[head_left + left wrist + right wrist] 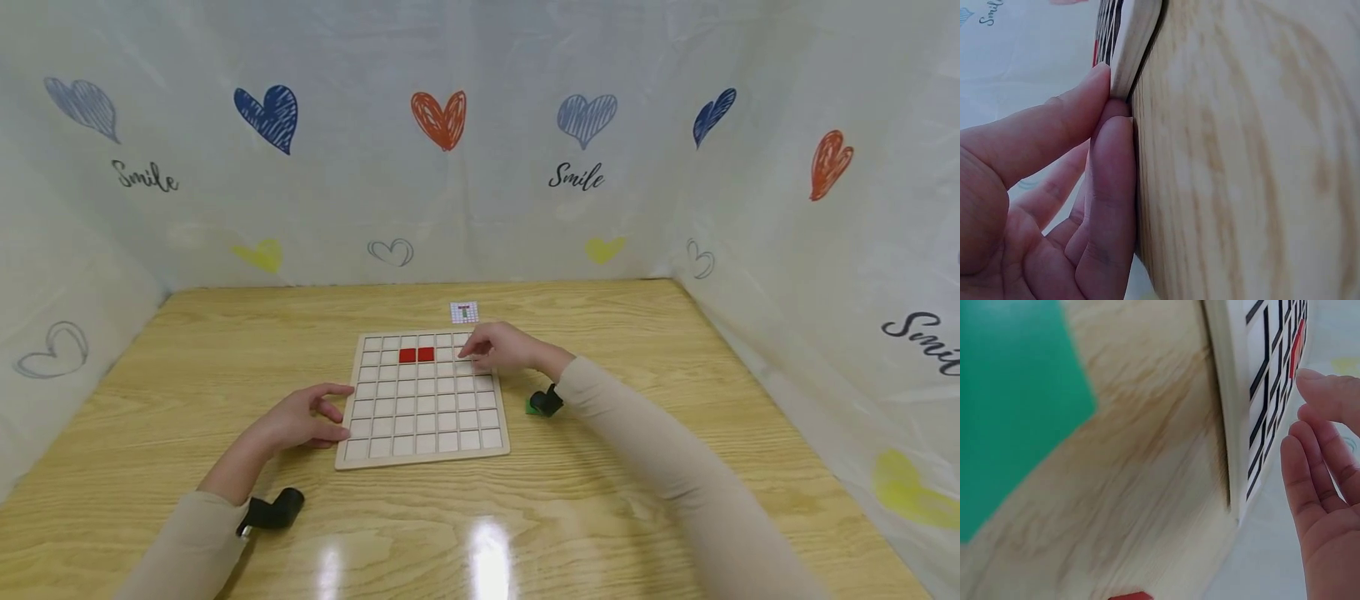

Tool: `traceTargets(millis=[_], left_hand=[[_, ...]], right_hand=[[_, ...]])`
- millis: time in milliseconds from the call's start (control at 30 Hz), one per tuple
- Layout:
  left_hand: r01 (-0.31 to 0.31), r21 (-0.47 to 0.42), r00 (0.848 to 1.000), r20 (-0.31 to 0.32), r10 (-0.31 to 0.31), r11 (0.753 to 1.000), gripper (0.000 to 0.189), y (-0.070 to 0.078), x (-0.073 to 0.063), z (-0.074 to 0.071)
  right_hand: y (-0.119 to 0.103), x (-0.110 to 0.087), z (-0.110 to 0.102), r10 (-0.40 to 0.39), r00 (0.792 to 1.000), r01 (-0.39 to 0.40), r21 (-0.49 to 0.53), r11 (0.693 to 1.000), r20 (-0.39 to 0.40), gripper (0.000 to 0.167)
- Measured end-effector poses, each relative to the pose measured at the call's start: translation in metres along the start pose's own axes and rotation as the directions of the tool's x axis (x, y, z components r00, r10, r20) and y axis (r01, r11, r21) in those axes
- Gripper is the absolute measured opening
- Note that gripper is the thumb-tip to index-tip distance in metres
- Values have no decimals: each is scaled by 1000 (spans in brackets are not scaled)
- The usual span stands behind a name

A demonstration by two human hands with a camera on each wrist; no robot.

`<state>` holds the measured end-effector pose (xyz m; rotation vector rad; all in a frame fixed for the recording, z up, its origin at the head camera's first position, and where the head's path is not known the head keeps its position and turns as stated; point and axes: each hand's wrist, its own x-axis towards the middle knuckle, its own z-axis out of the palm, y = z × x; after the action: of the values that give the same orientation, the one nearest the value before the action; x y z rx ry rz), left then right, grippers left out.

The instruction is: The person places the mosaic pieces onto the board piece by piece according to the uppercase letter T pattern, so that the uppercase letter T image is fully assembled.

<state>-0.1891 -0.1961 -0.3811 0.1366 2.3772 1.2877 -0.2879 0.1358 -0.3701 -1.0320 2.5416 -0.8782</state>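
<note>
White glare patches on the bright tabletop (405, 517); dimmer, softer wrist views.

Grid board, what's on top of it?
Two red tiles lie on the board, in its second-farthest row. In the head view, the right hand hides part of the far-right area; what's there can't be seen.

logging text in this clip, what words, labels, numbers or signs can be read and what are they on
"Smile": white sheet, left
"Smile": same sheet, right of centre
"Smil", cut by frame edge: sheet, far right
"Smile", sideways: sheet, left wrist view
Card: T shape; any print too small to read
</note>
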Motion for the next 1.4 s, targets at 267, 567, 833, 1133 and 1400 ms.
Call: traceTargets(millis=[267, 567, 833, 1133, 1400], left_hand=[[0, -1, 1000, 0, 0, 1000, 70, 1, -1, 0], [-2, 1, 1000, 6, 2, 1000, 70, -2, 0, 0], [-13, 3, 1000, 10, 13, 1000, 70, 0, -1, -1], [6, 18, 1000, -4, -6, 1000, 70, -1, 1, 0], [-8, 13, 1000, 2, 8, 1000, 70, -1, 1, 0]], right_hand=[[9, -14, -1, -45, 998, 44, -36, 998, -33, 21], [14, -33, -8, -46, 997, 44, -29, 999, -57, 22], [24, -45, -13, -35, 996, 33, -26, 999, -86, 23], [29, -60, -17, -8, 994, 8, -3, 1000, -106, 23], [35, -74, -20, 36, 989, -41, -33, 999, -146, 23]])
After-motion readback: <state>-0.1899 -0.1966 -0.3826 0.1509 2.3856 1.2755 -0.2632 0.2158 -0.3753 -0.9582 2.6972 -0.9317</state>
